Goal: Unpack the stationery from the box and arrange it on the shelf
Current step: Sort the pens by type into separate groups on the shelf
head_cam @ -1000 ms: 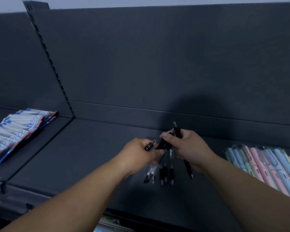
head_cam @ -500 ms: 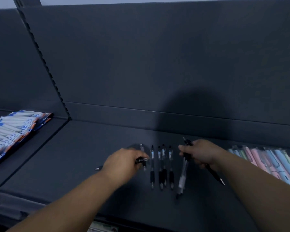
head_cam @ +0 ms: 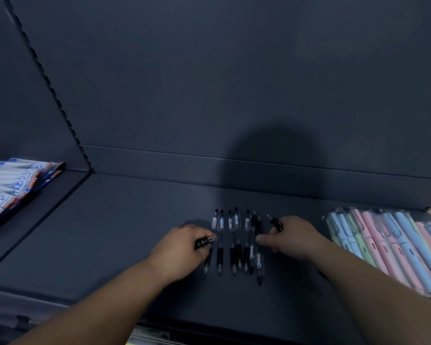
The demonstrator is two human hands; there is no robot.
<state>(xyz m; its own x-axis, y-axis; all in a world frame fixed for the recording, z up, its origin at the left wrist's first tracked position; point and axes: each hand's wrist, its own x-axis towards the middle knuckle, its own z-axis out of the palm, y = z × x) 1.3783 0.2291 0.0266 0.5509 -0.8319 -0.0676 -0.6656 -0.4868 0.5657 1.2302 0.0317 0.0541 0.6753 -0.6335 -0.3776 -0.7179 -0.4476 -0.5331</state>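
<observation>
Pens (head_cam: 237, 241) with clear barrels and black rubbery sleeves lie side by side in a row, front to back, on the dark matte shelf (head_cam: 105, 235) between the two hands. The left hand (head_cam: 182, 249) has its grip curled round a black pen (head_cam: 204, 241). The right hand (head_cam: 295, 236) has its grip clamped on a second pen (head_cam: 276, 224), forefinger stretched to the row's right edge. Near the right hand, pastel pens (head_cam: 383, 245) in glossy clear wrappers lie packed together. Far left, blue-and-white packets (head_cam: 13, 185) overlap on the neighbouring shelf.
</observation>
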